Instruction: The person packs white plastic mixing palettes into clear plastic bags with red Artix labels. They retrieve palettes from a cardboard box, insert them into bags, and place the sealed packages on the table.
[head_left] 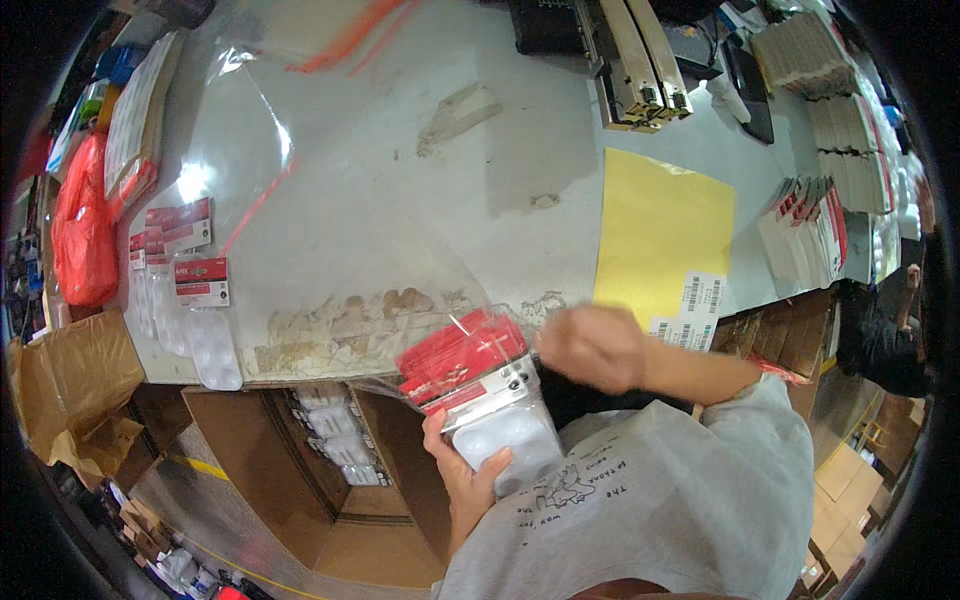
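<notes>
Worn grey paint covers the bench (420, 200), chipped near its front edge, and a big clear plastic bag (330, 190) with a red strip lies spread over the middle of it. A yellow envelope (665, 225) lies to the right, and a few red-topped blister packs (195, 290) lie at the left edge. Below the front edge an open cardboard box (340, 470) stands on the floor with more packs inside. The bench middle is mostly free; its far and right sides are crowded with stacks. My left hand (465, 470) is closed around a bundle of blister packs (480, 400), held just in front of the bench edge. My right hand (590, 345) is blurred, loosely curled at the top of the bundle; I cannot tell if it grips.
</notes>
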